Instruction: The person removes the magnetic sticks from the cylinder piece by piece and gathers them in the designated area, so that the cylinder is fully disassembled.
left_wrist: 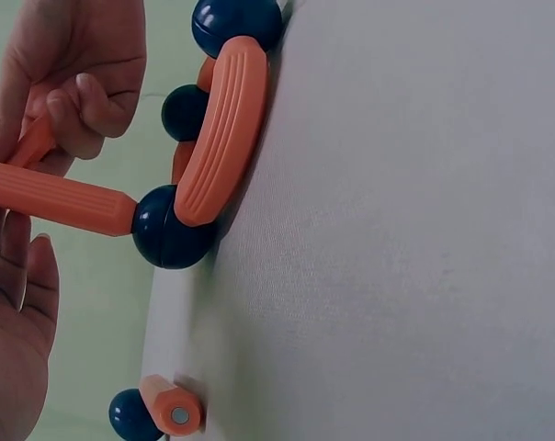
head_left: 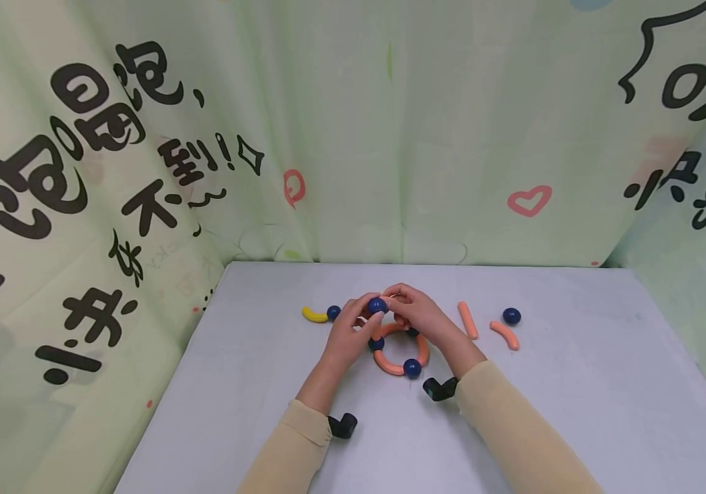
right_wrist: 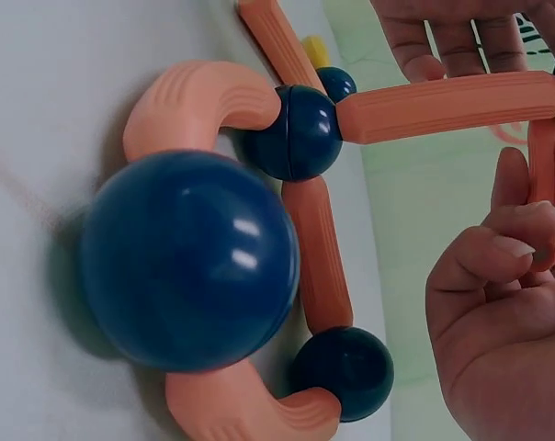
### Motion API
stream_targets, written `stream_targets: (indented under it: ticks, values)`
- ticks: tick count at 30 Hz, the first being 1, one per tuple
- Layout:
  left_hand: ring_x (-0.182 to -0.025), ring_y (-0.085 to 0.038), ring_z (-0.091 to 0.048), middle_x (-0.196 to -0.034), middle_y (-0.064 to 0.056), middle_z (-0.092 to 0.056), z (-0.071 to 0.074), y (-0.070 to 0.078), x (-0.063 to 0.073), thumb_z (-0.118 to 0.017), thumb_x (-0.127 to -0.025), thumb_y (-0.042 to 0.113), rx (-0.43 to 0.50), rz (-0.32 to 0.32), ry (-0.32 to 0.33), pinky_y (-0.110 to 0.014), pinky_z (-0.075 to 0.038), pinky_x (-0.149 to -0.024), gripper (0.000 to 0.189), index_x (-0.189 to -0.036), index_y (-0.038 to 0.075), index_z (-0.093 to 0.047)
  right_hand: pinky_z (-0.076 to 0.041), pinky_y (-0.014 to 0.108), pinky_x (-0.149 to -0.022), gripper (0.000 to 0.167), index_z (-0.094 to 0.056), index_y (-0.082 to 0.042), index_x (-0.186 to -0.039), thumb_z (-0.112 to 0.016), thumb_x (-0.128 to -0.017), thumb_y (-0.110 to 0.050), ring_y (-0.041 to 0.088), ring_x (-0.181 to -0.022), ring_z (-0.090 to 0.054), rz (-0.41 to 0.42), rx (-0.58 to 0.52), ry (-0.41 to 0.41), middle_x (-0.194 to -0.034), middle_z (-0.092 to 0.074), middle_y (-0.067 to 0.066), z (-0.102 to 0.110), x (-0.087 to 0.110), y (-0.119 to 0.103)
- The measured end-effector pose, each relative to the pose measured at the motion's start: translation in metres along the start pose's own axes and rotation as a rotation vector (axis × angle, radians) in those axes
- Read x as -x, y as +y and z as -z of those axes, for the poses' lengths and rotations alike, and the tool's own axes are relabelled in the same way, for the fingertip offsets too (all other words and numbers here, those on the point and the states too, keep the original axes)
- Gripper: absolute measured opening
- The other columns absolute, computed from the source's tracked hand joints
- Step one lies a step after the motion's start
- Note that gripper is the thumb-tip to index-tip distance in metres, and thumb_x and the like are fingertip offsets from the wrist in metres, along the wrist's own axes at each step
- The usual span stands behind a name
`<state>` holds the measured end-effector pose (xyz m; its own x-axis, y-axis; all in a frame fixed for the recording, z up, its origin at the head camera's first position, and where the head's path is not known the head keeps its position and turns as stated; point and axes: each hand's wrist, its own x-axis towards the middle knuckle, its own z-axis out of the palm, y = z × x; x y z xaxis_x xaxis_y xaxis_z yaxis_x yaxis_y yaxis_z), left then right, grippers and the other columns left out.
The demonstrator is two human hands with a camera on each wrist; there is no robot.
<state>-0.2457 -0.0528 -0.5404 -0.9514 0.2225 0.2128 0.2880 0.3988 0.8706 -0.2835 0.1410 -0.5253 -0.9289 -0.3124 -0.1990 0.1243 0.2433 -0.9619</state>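
Left hand [head_left: 348, 333] pinches a navy ball [head_left: 377, 305] atop an orange rod [right_wrist: 452, 106] rising from the orange-and-navy ring [head_left: 387, 368]; right hand [head_left: 419, 312] pinches a second orange rod [right_wrist: 546, 161] beside that ball. Ring lies on pale tabletop [head_left: 575, 384]. Curtain [head_left: 451, 137] behind: black Chinese characters [head_left: 178, 168], "不" [head_left: 145, 216] legible; red heart outline [head_left: 530, 213].

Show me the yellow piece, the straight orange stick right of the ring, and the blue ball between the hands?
Yellow piece [head_left: 314, 316]: head view, middle of its curve.
Orange stick [head_left: 467, 320]: head view, middle of its length.
Blue ball [head_left: 377, 305]: head view, its visible side.
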Motion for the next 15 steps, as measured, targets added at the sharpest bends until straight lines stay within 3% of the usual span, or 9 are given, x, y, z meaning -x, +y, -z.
stream_targets:
  ticks: [10, 15]
  values:
    - [-0.1, -0.012, -0.055, -0.109, 0.002, -0.058, 0.0, -0.001, -0.001, -0.056, -0.097, 0.051, -0.01, -0.014, 0.006, -0.026, -0.05, -0.082, 0.045, -0.138, 0.031, -0.055, -0.051, 0.034, -0.07, 0.036, -0.059, -0.023, -0.126, -0.06, -0.097, -0.045, 0.022, -0.073, -0.053, -0.009, 0.021, 0.045, -0.107, -0.061, 0.021, 0.011, 0.01, 0.006]
    - [-0.1, -0.012, -0.055, -0.108, 0.001, -0.058, 0.0, -0.001, -0.001, -0.056, -0.098, 0.048, -0.02, -0.007, 0.01, -0.026, -0.051, -0.082, 0.043, -0.137, 0.033, -0.055, -0.052, 0.033, -0.073, 0.039, -0.059, -0.023, -0.129, -0.061, -0.097, -0.044, 0.025, -0.081, -0.056, 0.007, 0.037, 0.071, -0.117, -0.066, 0.018, 0.02, 0.016, 0.01]
